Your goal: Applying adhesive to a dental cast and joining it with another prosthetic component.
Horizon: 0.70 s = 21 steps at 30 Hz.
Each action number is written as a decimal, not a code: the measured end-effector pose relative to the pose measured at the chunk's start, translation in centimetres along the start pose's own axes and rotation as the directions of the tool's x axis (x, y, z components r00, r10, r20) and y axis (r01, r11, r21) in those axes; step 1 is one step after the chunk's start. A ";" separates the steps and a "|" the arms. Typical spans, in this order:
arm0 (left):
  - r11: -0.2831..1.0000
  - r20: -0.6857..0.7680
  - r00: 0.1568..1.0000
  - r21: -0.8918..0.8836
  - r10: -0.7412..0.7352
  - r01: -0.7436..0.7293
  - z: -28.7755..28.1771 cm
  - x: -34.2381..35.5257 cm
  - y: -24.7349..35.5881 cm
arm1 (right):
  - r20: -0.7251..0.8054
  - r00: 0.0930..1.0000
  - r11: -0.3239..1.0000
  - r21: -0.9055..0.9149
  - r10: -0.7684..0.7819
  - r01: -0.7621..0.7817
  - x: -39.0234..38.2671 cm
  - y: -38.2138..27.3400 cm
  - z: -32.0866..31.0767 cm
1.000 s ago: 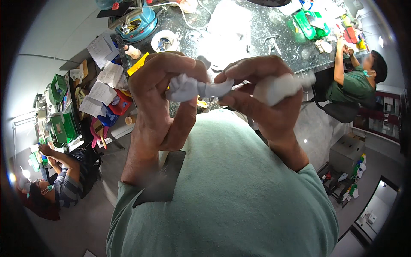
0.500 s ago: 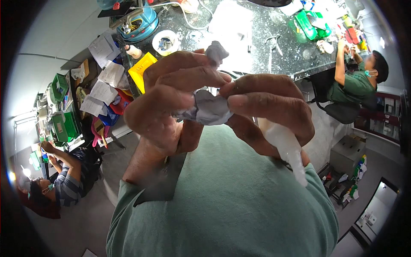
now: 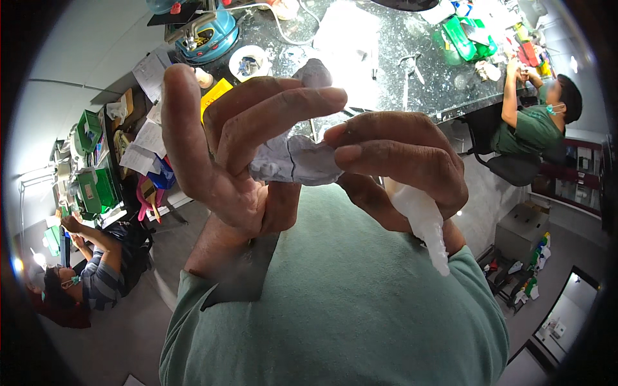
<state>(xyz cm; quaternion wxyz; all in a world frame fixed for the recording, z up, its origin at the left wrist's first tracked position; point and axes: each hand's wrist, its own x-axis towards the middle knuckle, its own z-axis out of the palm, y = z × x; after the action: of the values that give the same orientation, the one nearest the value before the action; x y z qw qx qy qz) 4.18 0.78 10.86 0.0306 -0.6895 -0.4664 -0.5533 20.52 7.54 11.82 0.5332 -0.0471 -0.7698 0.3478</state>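
Dark speckled worktop (image 3: 386, 64) behind; both hands (image 3: 309, 148) grip white plaster cast (image 3: 296, 161).

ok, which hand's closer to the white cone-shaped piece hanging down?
Right. The white cone-shaped piece sticks out from under the right hand, tucked against its palm. The left hand is farther, meeting the right only at the grey-white plaster lump pinched between them.

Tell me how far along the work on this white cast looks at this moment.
Done: the white plaster cast is already a formed, solid piece, off the dark speckled bench. In hand: the left hand and right hand pinch it close to the camera, and the right hand also holds a white plaster-coated tool. Left: its surface looks rough and uneven; further finishing seems likely, though I cannot tell how much.
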 end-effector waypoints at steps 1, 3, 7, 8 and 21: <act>1.000 0.000 1.000 -0.001 0.001 -0.001 0.1 0.1 -0.2 | 0.018 1.000 1.000 -0.003 0.018 -0.018 0.0 -0.1 -0.1; 0.997 -0.046 0.996 -0.027 0.070 -0.071 0.4 0.1 -0.6 | -0.008 1.000 1.000 0.002 0.028 -0.028 0.0 -0.2 0.2; 0.989 -0.056 0.998 -0.143 0.037 -0.045 0.8 0.0 -0.5 | -0.056 0.998 0.998 0.063 -0.001 0.004 -0.4 0.2 0.6; 0.985 -0.055 0.998 -0.172 0.016 -0.025 0.8 0.0 -0.3 | -0.055 0.999 0.998 0.065 -0.001 0.005 -0.4 0.1 0.6; 0.986 0.092 0.996 -0.166 -0.008 0.023 0.1 0.4 0.0 | 0.016 0.996 0.996 -0.005 0.085 -0.085 0.0 -0.2 0.1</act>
<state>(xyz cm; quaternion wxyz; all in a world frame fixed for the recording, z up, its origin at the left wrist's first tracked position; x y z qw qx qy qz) 4.25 1.09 11.16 -0.0530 -0.7106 -0.4247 -0.5585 20.51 7.41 11.92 0.5114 -0.0781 -0.7722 0.3689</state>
